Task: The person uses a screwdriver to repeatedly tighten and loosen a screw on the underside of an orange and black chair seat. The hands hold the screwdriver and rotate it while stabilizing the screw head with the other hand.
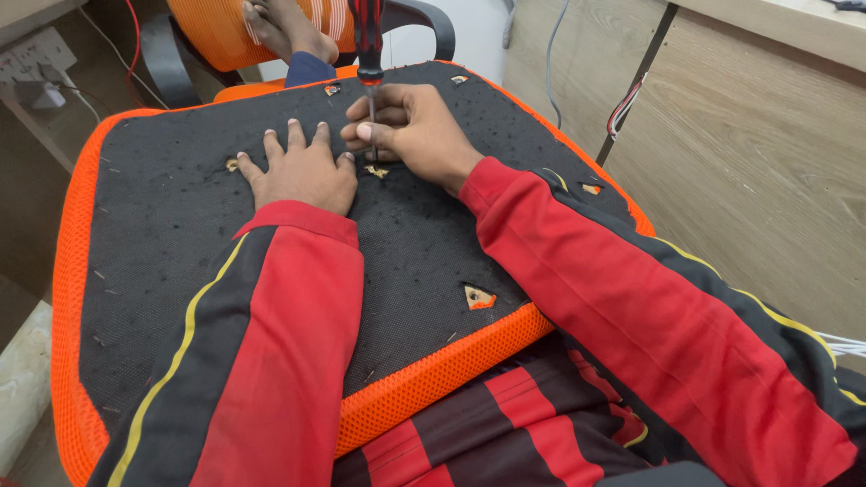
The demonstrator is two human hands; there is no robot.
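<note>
Screwdriver [368,41] stands upright on the upturned seat cushion [162,243], my right hand [410,131] pinching its shaft. My left hand [302,171] lies flat, released, beside. I judge a slipped tip could jab those fingers.

Single head-worn view, looking steeply down and slightly forward from the person's own eye level onto an upturned orange-edged seat cushion [424,379] that lies across the lap and fills most of the frame. The camera sits close — both red-and-black sleeves enter from the bottom edge, and the left hand [302,171] and right hand [419,131] lie in the upper middle, at arm's reach. The far margin takes in a strip of surroundings only — another orange chair [216,32] at top and a wooden panel [767,162] at right; no second view overlaps this one.
</note>
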